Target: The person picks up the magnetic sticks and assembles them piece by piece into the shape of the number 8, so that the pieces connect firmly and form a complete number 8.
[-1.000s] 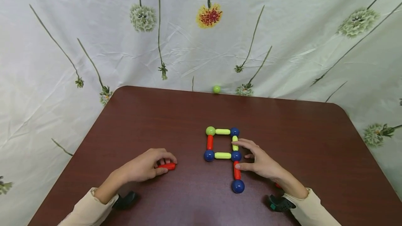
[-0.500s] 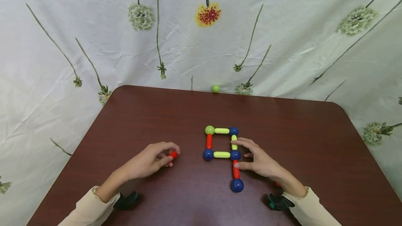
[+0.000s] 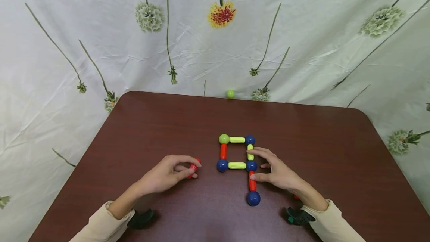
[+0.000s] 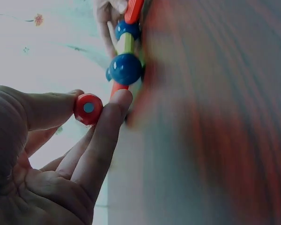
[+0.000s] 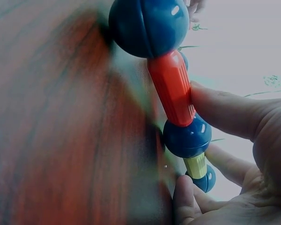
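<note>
My left hand (image 3: 168, 174) pinches a red magnetic rod (image 3: 193, 168) between thumb and fingers. The rod is tilted in the head view, and the left wrist view shows its round end with a silvery centre (image 4: 88, 108). To the right lies a joined figure of rods and balls: a square with a red-rod tail (image 3: 252, 182) ending in a blue ball (image 3: 253, 198). My right hand (image 3: 277, 171) rests along its right side with spread fingers. The thumb touches the tail's red rod, and the index fingertip lies at the yellow-green rod (image 3: 250, 155).
A green ball (image 3: 230, 93) sits at the far edge of the brown table (image 3: 168, 118). Part of a red piece (image 3: 296, 197) shows beneath the right wrist. Behind the table hangs a flowered white cloth (image 3: 188, 47).
My left hand has lifted the red rod off the table, turned it and carried it right, towards the figure. The right hand stays in place at the figure.
</note>
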A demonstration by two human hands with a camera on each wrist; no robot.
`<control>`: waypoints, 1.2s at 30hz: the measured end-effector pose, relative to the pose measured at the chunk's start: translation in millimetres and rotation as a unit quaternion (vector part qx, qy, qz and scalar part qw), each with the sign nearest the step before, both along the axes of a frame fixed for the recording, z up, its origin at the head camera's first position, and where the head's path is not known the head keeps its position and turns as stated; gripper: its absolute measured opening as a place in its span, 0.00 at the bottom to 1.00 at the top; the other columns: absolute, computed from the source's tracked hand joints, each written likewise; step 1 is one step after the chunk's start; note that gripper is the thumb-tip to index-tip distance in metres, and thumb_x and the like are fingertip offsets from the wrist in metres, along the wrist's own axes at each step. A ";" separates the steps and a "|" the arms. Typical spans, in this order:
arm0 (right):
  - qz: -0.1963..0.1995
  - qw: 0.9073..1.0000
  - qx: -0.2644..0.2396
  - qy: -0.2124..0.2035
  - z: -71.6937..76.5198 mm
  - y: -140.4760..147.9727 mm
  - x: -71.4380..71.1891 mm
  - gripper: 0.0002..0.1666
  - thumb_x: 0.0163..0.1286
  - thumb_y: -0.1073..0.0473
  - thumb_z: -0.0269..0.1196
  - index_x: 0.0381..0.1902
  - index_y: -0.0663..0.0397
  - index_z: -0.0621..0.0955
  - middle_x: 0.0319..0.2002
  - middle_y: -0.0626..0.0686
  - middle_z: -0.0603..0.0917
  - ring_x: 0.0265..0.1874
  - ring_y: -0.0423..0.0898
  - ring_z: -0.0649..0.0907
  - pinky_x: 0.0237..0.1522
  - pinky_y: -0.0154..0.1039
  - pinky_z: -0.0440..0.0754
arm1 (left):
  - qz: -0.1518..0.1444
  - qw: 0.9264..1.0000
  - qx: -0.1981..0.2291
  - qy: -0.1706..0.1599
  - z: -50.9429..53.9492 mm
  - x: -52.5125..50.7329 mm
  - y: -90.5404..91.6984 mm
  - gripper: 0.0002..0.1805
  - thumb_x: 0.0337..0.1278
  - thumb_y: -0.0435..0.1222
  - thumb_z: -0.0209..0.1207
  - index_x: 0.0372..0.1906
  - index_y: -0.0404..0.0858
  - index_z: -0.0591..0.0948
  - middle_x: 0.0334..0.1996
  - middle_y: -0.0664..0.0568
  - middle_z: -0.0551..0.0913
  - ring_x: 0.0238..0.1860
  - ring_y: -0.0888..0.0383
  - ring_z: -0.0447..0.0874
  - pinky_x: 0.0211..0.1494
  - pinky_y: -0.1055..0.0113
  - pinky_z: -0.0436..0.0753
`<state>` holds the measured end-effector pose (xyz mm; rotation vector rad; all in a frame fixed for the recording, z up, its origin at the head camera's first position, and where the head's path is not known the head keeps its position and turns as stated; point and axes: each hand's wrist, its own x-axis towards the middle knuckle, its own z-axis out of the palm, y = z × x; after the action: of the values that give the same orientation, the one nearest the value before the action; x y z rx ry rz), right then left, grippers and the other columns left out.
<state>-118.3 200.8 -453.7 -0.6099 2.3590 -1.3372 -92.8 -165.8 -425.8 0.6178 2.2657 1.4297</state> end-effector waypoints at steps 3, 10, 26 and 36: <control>0.000 1.000 0.000 0.001 -0.4 0.2 -0.2 0.43 0.61 0.54 0.74 0.72 0.51 0.70 0.73 0.60 0.62 0.67 0.60 0.65 0.60 0.47 0.75 | -0.013 1.000 0.000 -0.005 -0.9 2.2 6.6 0.13 0.68 0.33 0.61 0.54 0.37 0.83 0.47 0.43 0.86 0.42 0.52 0.89 0.45 0.68 0.84; -0.006 1.000 -0.001 0.010 -0.1 0.4 -0.3 0.44 0.61 0.55 0.74 0.73 0.53 0.68 0.73 0.61 0.62 0.66 0.60 0.67 0.59 0.43 0.77 | -0.037 0.999 -0.011 0.007 -5.4 5.3 24.9 0.13 0.68 0.38 0.62 0.53 0.40 0.84 0.33 0.49 0.87 0.32 0.55 0.86 0.36 0.72 0.80; -0.004 1.000 0.007 0.007 2.5 1.0 -2.3 0.44 0.61 0.55 0.74 0.72 0.54 0.69 0.72 0.61 0.63 0.66 0.61 0.67 0.58 0.43 0.78 | -0.028 0.998 0.021 -0.044 -16.8 9.1 54.6 0.17 0.66 0.34 0.62 0.58 0.38 0.82 0.44 0.46 0.85 0.39 0.58 0.87 0.40 0.71 0.82; -0.007 1.000 0.007 -0.006 3.0 0.9 -4.4 0.45 0.61 0.55 0.74 0.73 0.52 0.68 0.73 0.58 0.63 0.67 0.60 0.66 0.57 0.39 0.77 | 0.000 0.997 0.043 -0.058 -24.3 9.4 64.2 0.15 0.63 0.33 0.65 0.54 0.37 0.84 0.41 0.47 0.86 0.37 0.60 0.87 0.41 0.71 0.81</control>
<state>-122.7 201.7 -450.6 -0.5819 2.3658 -1.3241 -83.4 -101.6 -450.1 0.5474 2.1245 1.5296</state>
